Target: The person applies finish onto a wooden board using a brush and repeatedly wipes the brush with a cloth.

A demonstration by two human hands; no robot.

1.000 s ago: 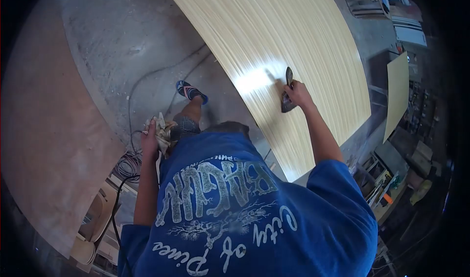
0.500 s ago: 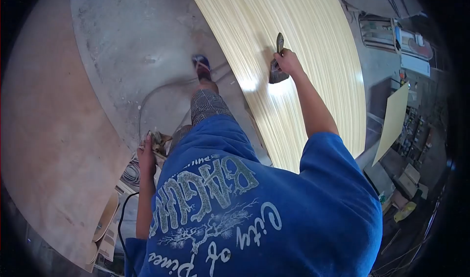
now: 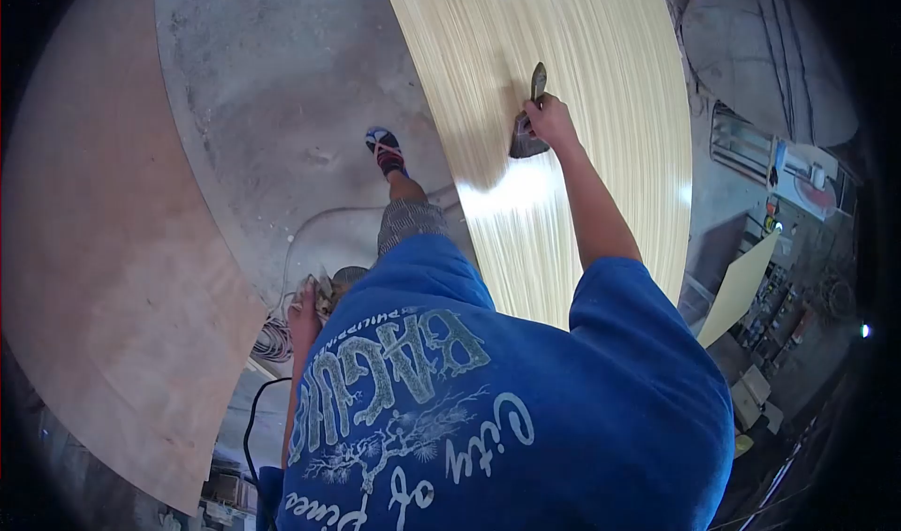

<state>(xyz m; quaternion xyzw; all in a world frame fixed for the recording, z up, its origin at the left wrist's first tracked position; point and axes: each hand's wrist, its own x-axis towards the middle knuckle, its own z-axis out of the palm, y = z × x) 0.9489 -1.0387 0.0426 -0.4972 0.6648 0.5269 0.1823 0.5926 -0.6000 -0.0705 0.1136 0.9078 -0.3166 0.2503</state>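
Gripping a brush (image 3: 527,143) at the striped board (image 3: 624,156), the right hand (image 3: 552,121) is closed; the left hand (image 3: 303,318) clasps crumpled cloth (image 3: 327,296).

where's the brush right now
In the head view, the brush is gripped in the right hand, right of the picture's centre, at the striped wood-grain panel, just above the bright glare.

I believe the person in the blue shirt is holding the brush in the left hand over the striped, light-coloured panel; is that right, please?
Not quite: the head view shows the brush in the right hand. The rest stands: the shirt is blue, and the brush is over the striped, light-coloured panel.
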